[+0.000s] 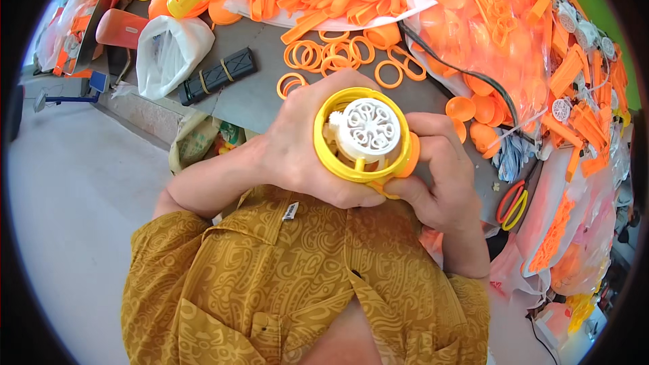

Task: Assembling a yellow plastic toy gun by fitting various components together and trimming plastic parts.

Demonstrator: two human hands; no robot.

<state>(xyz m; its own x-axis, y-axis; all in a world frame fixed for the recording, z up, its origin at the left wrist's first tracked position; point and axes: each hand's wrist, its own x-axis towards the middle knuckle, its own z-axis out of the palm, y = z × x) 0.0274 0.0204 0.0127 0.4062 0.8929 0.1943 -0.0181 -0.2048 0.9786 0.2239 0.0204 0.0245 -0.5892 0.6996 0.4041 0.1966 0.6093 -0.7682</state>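
Near centre, the left hand (304, 142) is wrapping a round yellow plastic housing (336, 167) and the right hand (446, 179) is pinching its right edge; it's looking light, stiff, slick, its lacy white plastic disc (370, 126) perhaps fragile, the outside suiting a grip

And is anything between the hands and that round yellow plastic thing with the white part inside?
Nothing visible on the left: the left hand grips the round yellow plastic casing directly. On the right, a small orange plastic piece sits between it and part of the right hand.
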